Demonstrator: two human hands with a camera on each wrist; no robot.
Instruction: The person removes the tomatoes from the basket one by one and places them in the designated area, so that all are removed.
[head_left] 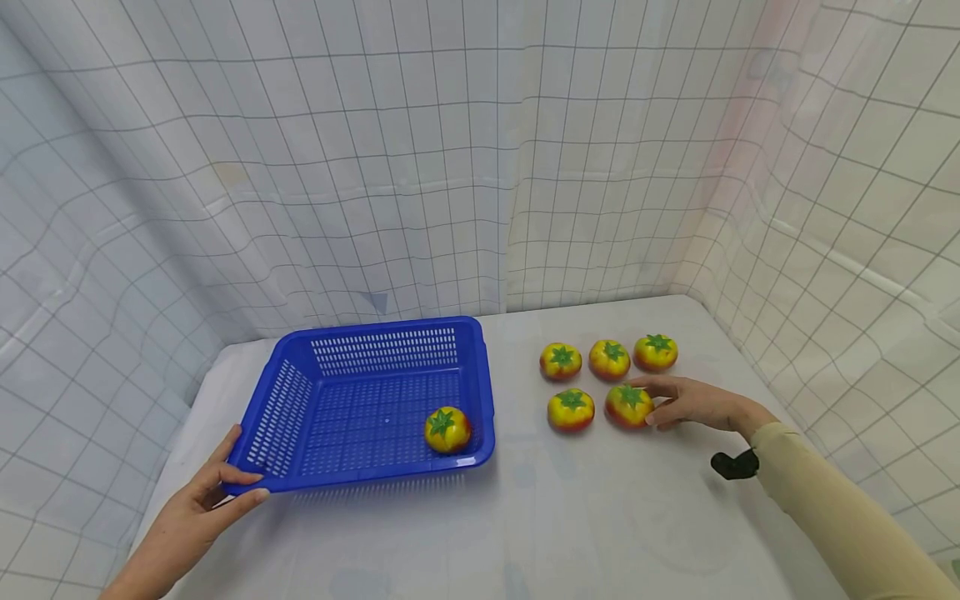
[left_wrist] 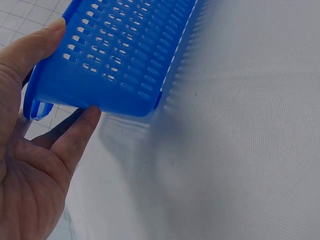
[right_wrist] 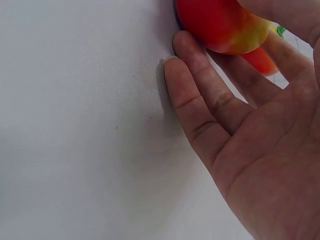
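At the near left corner of a blue plastic basket (head_left: 360,479), my left hand (head_left: 183,517) grips the rim, thumb on one side and fingers on the other. The left wrist view shows that hand (left_wrist: 40,160) at the slotted wall of the basket (left_wrist: 125,55). One yellow-red tomato (head_left: 447,431) with a green star-shaped top lies inside, near the right front corner. To the right, my right hand (head_left: 701,402) holds another tomato (head_left: 630,406) between thumb and fingers, at table level. In the right wrist view its red underside (right_wrist: 220,25) shows beside the fingers (right_wrist: 192,95).
Near the held one stand several more tomatoes: one to its left (head_left: 571,410) and a row behind, at left (head_left: 560,362), middle (head_left: 609,360) and right (head_left: 656,353). A white cloth covers the table (head_left: 570,517). Checked curtains (head_left: 420,183) enclose the back and sides.
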